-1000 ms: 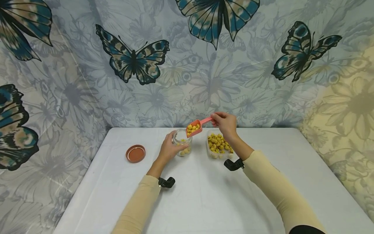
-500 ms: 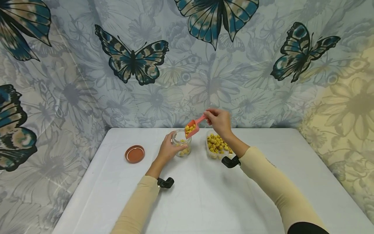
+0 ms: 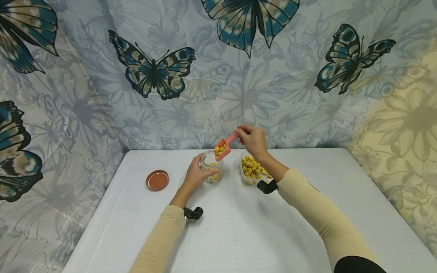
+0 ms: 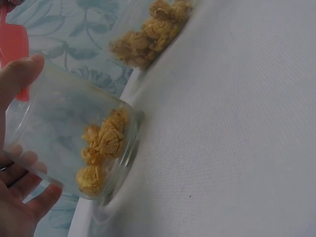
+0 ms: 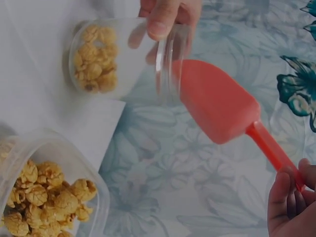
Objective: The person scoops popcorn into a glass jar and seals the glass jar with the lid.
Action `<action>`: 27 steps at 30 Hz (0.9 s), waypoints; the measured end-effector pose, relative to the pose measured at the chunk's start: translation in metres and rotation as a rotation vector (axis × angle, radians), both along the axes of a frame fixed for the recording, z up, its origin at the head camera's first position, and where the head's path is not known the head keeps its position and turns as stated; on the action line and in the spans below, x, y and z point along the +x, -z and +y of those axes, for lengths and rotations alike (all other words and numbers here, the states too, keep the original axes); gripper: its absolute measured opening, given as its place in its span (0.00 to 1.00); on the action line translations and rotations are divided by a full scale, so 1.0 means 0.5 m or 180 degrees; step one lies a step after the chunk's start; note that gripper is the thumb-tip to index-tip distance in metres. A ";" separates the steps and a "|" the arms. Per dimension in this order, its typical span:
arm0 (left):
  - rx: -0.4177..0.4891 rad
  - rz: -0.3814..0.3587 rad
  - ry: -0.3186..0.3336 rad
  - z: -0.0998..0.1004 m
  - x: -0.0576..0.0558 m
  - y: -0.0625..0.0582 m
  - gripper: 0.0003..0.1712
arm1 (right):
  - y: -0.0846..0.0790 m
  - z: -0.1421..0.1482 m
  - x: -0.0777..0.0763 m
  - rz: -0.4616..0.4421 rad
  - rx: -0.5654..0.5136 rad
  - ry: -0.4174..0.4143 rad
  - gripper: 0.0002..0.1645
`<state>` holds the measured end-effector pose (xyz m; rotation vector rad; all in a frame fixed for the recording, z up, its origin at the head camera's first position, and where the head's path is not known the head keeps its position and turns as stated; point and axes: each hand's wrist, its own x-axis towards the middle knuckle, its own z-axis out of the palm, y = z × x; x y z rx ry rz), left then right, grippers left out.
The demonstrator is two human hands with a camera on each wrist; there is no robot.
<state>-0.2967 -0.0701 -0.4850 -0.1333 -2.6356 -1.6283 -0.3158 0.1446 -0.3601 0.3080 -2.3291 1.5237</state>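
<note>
A clear jar [image 3: 212,171] stands on the table with some popcorn [image 4: 106,140] at its bottom. My left hand [image 3: 197,172] grips it round the side, thumb and fingers on opposite sides. My right hand [image 3: 253,142] pinches the handle of a red scoop [image 3: 224,148] loaded with popcorn. Tilted down to the left, the scoop has its tip at the jar's mouth, as the right wrist view shows [image 5: 217,98] from below. To the right of the jar, partly behind the right forearm, is a clear plastic tub [image 3: 243,177] of popcorn.
A brown round lid [image 3: 157,180] lies on the white table [image 3: 218,231], left of the left hand. Behind the table's far edge hangs a cloth [image 3: 184,117] printed with butterflies and flowers.
My right hand has moved left and slightly up, tipping the scoop more steeply over the jar's mouth. My left hand and the jar stay almost in place.
</note>
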 end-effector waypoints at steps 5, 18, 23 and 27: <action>0.0039 -0.0043 -0.0010 0.001 -0.002 0.000 0.54 | -0.009 -0.006 -0.001 0.0065 0.0080 -0.0034 0.15; 0.0041 0.0003 0.0007 -0.001 0.001 0.003 0.54 | -0.013 -0.022 -0.007 0.0353 0.0434 -0.0054 0.15; 0.0045 0.0019 0.0015 -0.002 0.000 0.001 0.54 | -0.022 -0.037 -0.004 0.0642 0.0890 -0.0077 0.14; 0.0075 0.0024 0.0024 -0.001 0.000 -0.001 0.53 | -0.028 -0.048 -0.004 0.0714 0.1081 -0.0061 0.13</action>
